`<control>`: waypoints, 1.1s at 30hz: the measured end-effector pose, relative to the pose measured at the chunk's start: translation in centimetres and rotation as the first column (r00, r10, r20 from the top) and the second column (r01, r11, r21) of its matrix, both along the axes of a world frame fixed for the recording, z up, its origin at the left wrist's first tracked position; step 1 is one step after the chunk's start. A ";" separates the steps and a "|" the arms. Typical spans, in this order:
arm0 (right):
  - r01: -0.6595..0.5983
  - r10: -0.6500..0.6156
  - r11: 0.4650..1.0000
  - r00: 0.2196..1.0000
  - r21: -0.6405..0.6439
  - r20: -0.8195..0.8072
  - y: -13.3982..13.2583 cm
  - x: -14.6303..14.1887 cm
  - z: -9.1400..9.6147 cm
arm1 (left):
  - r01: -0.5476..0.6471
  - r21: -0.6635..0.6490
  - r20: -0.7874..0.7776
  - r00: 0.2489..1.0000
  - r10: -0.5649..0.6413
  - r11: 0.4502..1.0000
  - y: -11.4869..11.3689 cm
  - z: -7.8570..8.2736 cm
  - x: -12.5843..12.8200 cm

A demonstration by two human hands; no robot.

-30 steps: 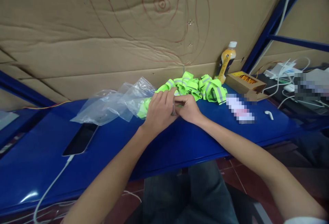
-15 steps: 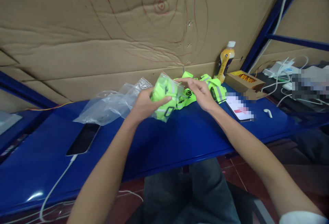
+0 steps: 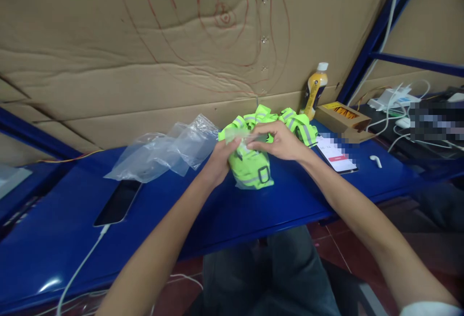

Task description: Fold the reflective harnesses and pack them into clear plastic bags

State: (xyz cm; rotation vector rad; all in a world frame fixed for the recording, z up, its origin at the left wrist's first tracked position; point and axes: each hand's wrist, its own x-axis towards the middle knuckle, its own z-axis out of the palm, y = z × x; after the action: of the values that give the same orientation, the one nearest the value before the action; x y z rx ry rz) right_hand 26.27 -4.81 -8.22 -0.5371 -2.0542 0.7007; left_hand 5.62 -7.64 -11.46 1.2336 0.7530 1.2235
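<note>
A clear plastic bag point(image 3: 250, 167) with a folded neon-yellow reflective strap inside stands on the blue table, a black buckle showing through its front. My left hand point(image 3: 222, 159) is closed on the bag's top edge at the left. On the same edge, at the right, my right hand point(image 3: 278, 140) pinches with thumb and fingers. Behind the hands lie more neon-yellow reflective straps point(image 3: 302, 130) in a loose heap. To the left, several clear plastic bags point(image 3: 155, 154) overlap, flat on the table.
A phone on a white cable point(image 3: 118, 203) lies at left. At right are a lit phone point(image 3: 337, 156), a white earbud point(image 3: 376, 161), a juice bottle point(image 3: 316, 91) and an open cardboard box point(image 3: 342, 119). A cardboard wall point(image 3: 90, 64) closes off the back.
The filled bag has come down and right, from tilted in my left hand to upright on the table. My right hand has moved in and pinched its top edge.
</note>
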 end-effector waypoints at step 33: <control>-0.065 -0.467 0.736 0.673 -0.674 -0.574 -0.2 -3.5 -5.2 | -0.524 0.359 0.097 0.844 0.528 0.772 2.3 -2.2 -0.4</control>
State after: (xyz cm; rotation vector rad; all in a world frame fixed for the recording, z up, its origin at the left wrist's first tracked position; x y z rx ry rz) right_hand 22.76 -5.05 -13.41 -0.7325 -0.9282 1.2602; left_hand 5.17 -5.34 -13.63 1.3800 0.9409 1.8973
